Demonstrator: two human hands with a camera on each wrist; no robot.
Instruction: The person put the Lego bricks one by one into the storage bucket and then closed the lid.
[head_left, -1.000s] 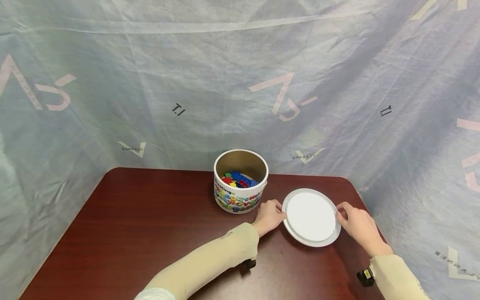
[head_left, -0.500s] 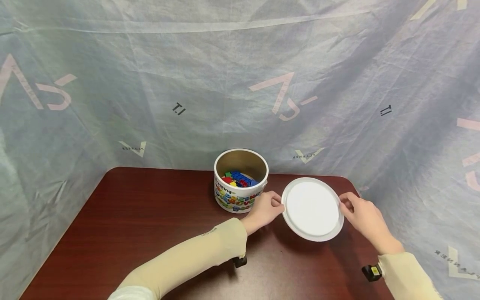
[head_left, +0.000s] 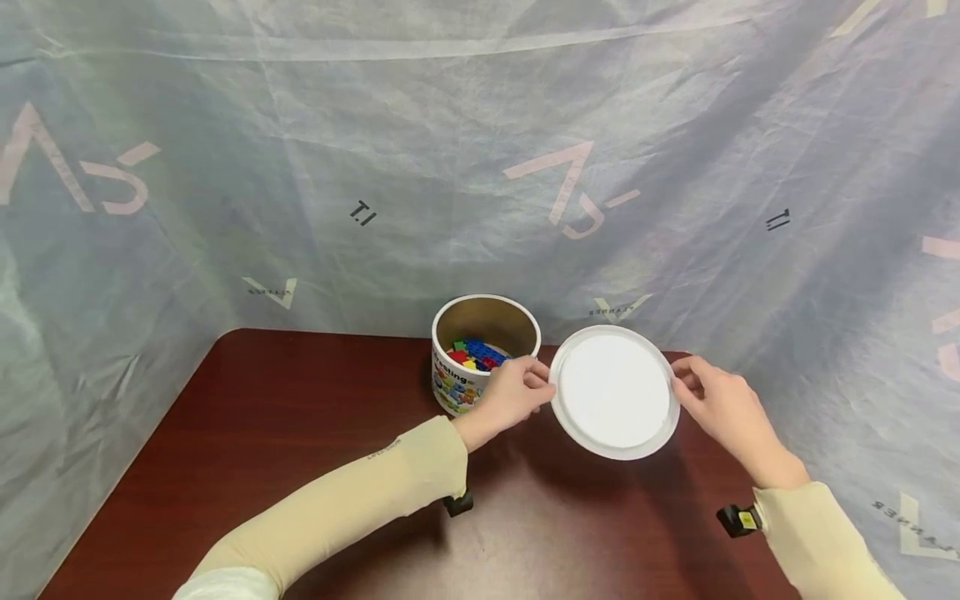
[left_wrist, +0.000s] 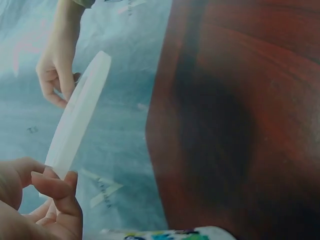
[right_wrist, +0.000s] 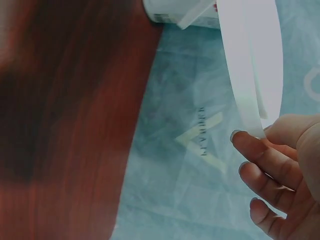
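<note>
Between my hands is a round white lid [head_left: 615, 390], raised above the table and tilted. My left hand [head_left: 512, 392] pinches its left edge, and my right hand [head_left: 723, 408] pinches the opposite edge. In the left wrist view the lid [left_wrist: 82, 115] shows its thin side, with the left hand [left_wrist: 45, 200] at its lower end. Thumb and fingers of the right hand [right_wrist: 287, 170] hold the rim in the right wrist view. Just behind the left hand stands an uncovered white bucket [head_left: 453, 387] with colourful letters, partly hidden by that hand. Toy building bricks [head_left: 480, 352] lie inside it.
The dark red wooden table [head_left: 315, 400] carries the bucket near its back edge. Grey printed sheeting [head_left: 420, 167] hangs behind the table and along both sides. The lid's shadow falls on the wood beneath it.
Both hands have lifted the lid off the table and moved it up and slightly left, toward the bucket. The left hand now covers part of the bucket's front.
</note>
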